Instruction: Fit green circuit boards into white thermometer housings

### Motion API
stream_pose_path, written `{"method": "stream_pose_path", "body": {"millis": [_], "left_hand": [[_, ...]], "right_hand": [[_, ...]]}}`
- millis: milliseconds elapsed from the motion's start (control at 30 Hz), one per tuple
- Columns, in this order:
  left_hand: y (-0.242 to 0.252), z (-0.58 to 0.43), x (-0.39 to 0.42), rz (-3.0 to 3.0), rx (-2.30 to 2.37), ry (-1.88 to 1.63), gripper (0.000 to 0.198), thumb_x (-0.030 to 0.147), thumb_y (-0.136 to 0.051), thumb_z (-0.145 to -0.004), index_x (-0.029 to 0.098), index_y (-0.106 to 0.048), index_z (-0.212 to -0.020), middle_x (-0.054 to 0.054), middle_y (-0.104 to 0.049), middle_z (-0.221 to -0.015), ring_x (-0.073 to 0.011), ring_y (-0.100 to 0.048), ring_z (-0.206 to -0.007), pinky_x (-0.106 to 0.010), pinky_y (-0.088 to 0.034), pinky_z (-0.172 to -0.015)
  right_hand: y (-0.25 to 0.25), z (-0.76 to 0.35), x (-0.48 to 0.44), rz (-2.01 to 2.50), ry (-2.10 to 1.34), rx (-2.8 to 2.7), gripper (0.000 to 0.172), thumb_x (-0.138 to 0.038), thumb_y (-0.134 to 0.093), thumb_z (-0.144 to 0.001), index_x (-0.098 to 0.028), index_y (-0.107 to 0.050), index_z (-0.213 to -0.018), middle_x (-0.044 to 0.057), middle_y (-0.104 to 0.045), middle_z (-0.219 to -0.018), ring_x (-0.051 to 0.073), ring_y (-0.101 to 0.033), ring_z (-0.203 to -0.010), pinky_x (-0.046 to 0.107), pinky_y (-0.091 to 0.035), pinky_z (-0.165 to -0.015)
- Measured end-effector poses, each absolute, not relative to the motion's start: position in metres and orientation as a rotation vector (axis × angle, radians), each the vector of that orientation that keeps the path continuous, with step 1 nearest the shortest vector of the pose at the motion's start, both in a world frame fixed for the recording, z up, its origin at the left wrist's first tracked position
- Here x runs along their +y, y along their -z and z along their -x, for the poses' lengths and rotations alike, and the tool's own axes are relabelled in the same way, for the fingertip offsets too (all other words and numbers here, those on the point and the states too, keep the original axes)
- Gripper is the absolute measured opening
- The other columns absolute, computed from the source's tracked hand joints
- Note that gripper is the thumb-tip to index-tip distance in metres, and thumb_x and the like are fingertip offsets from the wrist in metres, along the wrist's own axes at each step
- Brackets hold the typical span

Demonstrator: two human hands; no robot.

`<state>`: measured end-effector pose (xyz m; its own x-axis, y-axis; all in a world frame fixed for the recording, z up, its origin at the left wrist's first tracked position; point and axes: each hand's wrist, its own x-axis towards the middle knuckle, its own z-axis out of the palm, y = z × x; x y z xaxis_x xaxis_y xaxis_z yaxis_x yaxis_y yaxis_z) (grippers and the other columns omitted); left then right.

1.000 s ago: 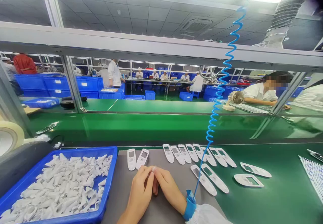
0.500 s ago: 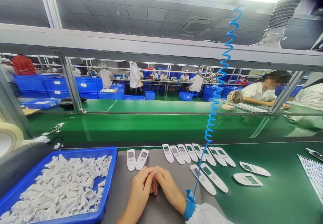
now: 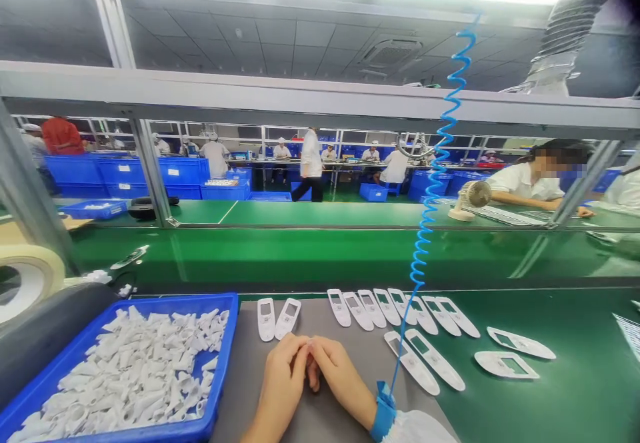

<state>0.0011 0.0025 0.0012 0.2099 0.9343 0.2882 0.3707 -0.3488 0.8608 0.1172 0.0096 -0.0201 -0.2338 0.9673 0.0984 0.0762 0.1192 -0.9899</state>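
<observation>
My left hand [image 3: 279,383] and my right hand [image 3: 336,375] rest together on a grey mat [image 3: 250,370], fingertips pinched against each other around something too small to make out. A blue wrist strap [image 3: 383,411] on my right wrist leads to a blue coiled cord [image 3: 434,183] rising overhead. Two white device shells [image 3: 275,318] lie just beyond my fingers. A row of several white shells [image 3: 395,306] lies to the right, with two more shells [image 3: 425,362] nearer me. Two window-cut covers [image 3: 515,353] sit on the green belt.
A blue tray [image 3: 223,376] heaped with small white plastic parts sits at my left. A tape roll [image 3: 25,276] stands at the far left. A green conveyor [image 3: 325,250] runs across ahead. A person in white sits opposite at right beside a small fan [image 3: 469,198]; other workers stand far behind.
The view has shifted slightly, so everything sits a little lower and to the right. My hands stay pressed together in the same spot. A distant worker in white has walked to the right.
</observation>
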Motion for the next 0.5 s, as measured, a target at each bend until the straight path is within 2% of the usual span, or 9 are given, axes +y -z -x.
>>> {"method": "stream_pose_path", "body": {"millis": [100,233,300,433,500], "left_hand": [[-0.001,-0.003,-0.004,-1.854,1.201,-1.164,0.028,0.03,-0.036,-0.081,0.019,-0.062,-0.077,-0.003,-0.055,-0.069,-0.0154,-0.051,-0.067,-0.025,-0.038,-0.063],[-0.002,-0.003,-0.006,-1.79,1.234,-1.179,0.037,0.027,-0.033,-0.083,0.016,-0.057,-0.055,-0.002,-0.051,-0.058,-0.0134,-0.049,-0.06,-0.023,-0.037,-0.058],[-0.006,-0.002,-0.005,-1.775,1.269,-1.191,0.037,0.025,-0.035,-0.082,0.016,-0.055,-0.052,-0.001,-0.052,-0.056,-0.0127,-0.049,-0.059,-0.023,-0.037,-0.057],[-0.029,0.003,-0.014,-1.743,1.281,-1.217,0.018,0.022,-0.046,-0.075,0.017,-0.061,-0.066,-0.001,-0.057,-0.066,-0.0116,-0.051,-0.059,-0.021,-0.039,-0.056],[-0.043,0.013,-0.029,-1.683,1.275,-1.25,0.016,0.024,-0.047,-0.075,0.018,-0.061,-0.071,-0.001,-0.058,-0.068,-0.011,-0.052,-0.055,-0.021,-0.04,-0.054]], "right_hand": [[0.022,-0.116,0.008,1.062,-1.235,-1.473,0.044,-0.057,-0.033,-0.077,-0.018,-0.044,-0.059,-0.004,-0.046,-0.04,0.01,-0.043,-0.034,0.02,-0.034,-0.037],[0.022,-0.117,0.005,1.034,-1.204,-1.517,0.045,-0.053,-0.03,-0.08,-0.018,-0.044,-0.056,-0.002,-0.047,-0.04,0.011,-0.046,-0.038,0.023,-0.036,-0.043],[0.021,-0.119,0.003,1.015,-1.212,-1.576,0.043,-0.052,-0.031,-0.08,-0.018,-0.045,-0.057,-0.002,-0.048,-0.041,0.012,-0.046,-0.04,0.024,-0.036,-0.046],[0.02,-0.12,0.001,0.985,-1.252,-1.632,0.042,-0.051,-0.029,-0.081,-0.019,-0.046,-0.059,-0.001,-0.05,-0.043,0.013,-0.046,-0.043,0.025,-0.036,-0.05],[0.021,-0.121,0.001,0.976,-1.291,-1.647,0.044,-0.053,-0.026,-0.08,-0.019,-0.047,-0.062,-0.001,-0.051,-0.045,0.013,-0.046,-0.044,0.025,-0.036,-0.05]]}}
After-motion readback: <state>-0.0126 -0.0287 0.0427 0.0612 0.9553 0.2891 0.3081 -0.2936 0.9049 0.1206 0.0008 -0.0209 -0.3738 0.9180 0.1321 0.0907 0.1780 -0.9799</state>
